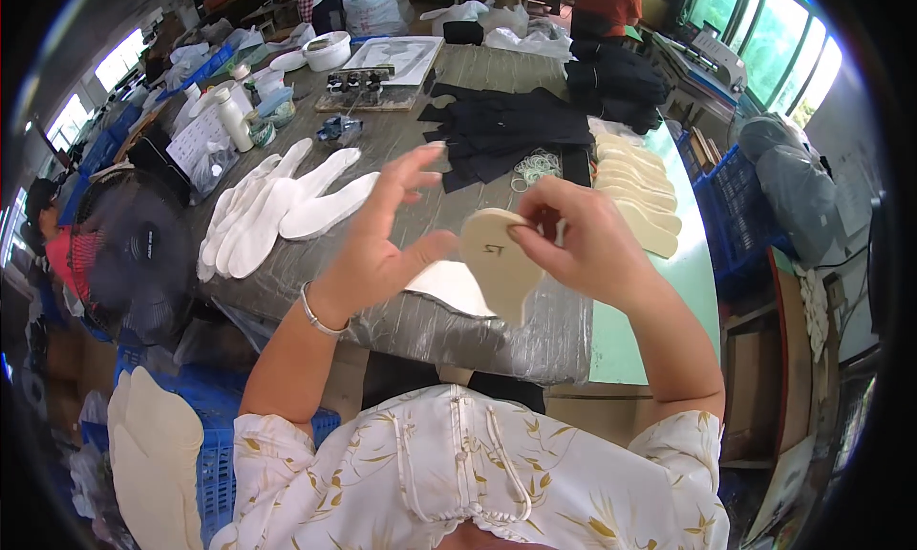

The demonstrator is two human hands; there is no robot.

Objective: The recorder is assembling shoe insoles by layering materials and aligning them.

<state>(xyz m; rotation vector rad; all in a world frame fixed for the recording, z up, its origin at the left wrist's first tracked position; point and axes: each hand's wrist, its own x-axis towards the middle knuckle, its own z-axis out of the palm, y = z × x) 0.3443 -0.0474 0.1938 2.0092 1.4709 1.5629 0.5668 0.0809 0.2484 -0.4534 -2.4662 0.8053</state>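
Observation:
In the head view, my right hand [578,235] pinches a cream foam insole piece [499,263] by its upper edge, with a dark mark on its face. My left hand [382,249] is raised beside it, fingers spread and holding nothing; its thumb points toward the piece. Below both hands, a white insole [454,286] lies on the plastic-covered table [544,345], partly hidden by the cream piece. To the left, several white insoles [263,215] overlap in a loose pile. A row of overlapping cream foam pieces [640,192] rests on the right side, along the pale green tabletop [659,311].
Black fabric pieces [506,125] and a heap of pale rubber bands [538,170] lie beyond my hands. A metal fixture on a board [368,91] stands farther back. At the left is a fan [143,249]; a blue crate [218,474] holds large cream pieces [158,454].

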